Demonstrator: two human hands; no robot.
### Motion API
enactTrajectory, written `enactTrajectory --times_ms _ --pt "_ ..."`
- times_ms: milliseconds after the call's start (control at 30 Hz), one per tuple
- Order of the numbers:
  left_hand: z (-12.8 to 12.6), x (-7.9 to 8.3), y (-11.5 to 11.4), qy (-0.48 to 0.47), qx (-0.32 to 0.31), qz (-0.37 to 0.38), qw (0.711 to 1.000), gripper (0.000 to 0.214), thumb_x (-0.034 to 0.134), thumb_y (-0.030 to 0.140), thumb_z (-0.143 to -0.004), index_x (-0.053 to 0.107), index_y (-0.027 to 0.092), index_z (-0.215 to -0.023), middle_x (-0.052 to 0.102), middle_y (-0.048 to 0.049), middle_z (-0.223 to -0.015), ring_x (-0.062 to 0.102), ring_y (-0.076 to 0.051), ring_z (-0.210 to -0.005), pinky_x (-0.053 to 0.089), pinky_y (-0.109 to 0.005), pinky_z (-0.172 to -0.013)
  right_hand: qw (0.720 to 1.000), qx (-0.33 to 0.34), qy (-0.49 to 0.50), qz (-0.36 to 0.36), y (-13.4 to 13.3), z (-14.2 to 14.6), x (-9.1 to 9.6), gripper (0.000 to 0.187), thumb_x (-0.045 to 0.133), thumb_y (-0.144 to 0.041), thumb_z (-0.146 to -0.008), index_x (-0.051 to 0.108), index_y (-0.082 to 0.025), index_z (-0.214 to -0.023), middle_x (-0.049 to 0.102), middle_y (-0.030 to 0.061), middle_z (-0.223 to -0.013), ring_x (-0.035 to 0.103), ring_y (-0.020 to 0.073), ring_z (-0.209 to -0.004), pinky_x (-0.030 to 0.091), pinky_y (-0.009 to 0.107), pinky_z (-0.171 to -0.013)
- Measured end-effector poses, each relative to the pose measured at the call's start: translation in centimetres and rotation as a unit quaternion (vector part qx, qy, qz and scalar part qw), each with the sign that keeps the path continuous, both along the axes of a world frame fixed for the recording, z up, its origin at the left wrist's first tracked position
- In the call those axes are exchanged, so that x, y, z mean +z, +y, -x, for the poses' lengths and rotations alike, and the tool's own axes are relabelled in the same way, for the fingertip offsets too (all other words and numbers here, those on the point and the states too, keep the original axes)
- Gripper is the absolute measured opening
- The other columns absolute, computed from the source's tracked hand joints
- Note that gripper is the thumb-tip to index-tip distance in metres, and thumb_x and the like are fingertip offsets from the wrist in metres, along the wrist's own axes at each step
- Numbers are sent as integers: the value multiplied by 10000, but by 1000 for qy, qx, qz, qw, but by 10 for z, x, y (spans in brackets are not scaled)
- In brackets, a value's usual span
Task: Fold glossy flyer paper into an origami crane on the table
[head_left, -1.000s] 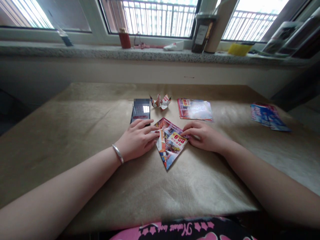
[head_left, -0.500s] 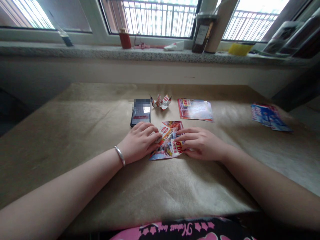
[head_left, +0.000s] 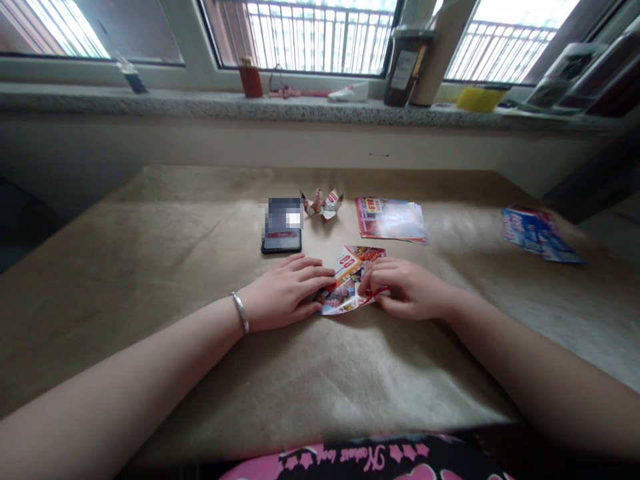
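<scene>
A colourful printed paper sheet [head_left: 345, 293] lies on the table between my hands. My left hand [head_left: 287, 290] rests flat on its left part, fingers stretched out toward the middle. My right hand [head_left: 407, 287] pinches the sheet's right edge between thumb and curled fingers, and that edge bends up off the table. Part of the paper is hidden under both hands. Beyond my left hand lies a smartphone [head_left: 283, 241]. A folded paper figure [head_left: 323, 205] with pointed tips stands to the right of the phone.
A stack of printed sheets [head_left: 390, 219] lies behind my right hand. More blue and red leaflets [head_left: 543, 235] lie farther right on the brown-covered table [head_left: 200, 220]. Along the stone windowsill [head_left: 190, 103] stand a red container [head_left: 250, 79], a dark jar [head_left: 405, 67] and a yellow item [head_left: 481, 98].
The paper has shifted a little to the right. My right hand's fingers have curled and lifted its right edge. My left hand has slid slightly right over the sheet.
</scene>
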State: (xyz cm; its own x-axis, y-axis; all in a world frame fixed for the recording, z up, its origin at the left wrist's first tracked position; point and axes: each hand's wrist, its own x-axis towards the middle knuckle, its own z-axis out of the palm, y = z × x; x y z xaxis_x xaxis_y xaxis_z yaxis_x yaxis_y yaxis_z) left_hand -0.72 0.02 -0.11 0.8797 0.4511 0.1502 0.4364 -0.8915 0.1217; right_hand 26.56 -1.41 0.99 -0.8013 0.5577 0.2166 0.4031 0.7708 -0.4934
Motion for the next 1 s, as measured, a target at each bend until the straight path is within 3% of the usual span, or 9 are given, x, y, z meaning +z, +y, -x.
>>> enactTrajectory --times_ms 133,300,567,767,1000 --pt "-3 1 0 -21 -11 3 1000 324 514 311 -873 544 217 -1182 559 -68 -1248 480 -228 -1164 342 -442 -1036 998 -63 1 30 1 -1 -2 145 460 -162 -805 604 -175 -817 657 49 -789 576 147 -713 450 267 -677" --pt "-5 4 -1 -30 -30 -12 999 231 495 279 -884 608 206 -1071 627 -76 -1081 551 -200 -1023 403 -418 -973 990 -125 2 61 1 0 -3 141 465 -223 -833 595 -172 -817 640 24 -734 529 123 -624 394 225 -571" --pt "-4 2 -2 -25 -25 -26 999 343 409 261 -934 511 203 -1256 598 -70 -1216 512 -224 -1130 372 -453 -1012 975 -214 2 56 4 0 -6 195 464 -301 -845 574 -167 -755 585 8 -672 480 111 -566 346 221 -530" --pt "-3 2 -1 -25 -35 -15 999 299 463 343 -921 570 225 -1174 605 -48 -1210 525 -225 -1113 361 -468 -1015 971 -229 -18 60 5 -1 -7 210 476 -305 -837 518 -180 -673 524 -14 -606 430 103 -526 305 226 -505" --pt "-8 3 -2 -73 -14 17 997 195 465 250 -908 637 188 -976 656 -58 -1042 580 -176 -971 456 -350 -892 970 -236 -56 16 7 0 -10 131 497 -270 -814 570 -182 -748 587 11 -692 489 122 -590 335 228 -538"
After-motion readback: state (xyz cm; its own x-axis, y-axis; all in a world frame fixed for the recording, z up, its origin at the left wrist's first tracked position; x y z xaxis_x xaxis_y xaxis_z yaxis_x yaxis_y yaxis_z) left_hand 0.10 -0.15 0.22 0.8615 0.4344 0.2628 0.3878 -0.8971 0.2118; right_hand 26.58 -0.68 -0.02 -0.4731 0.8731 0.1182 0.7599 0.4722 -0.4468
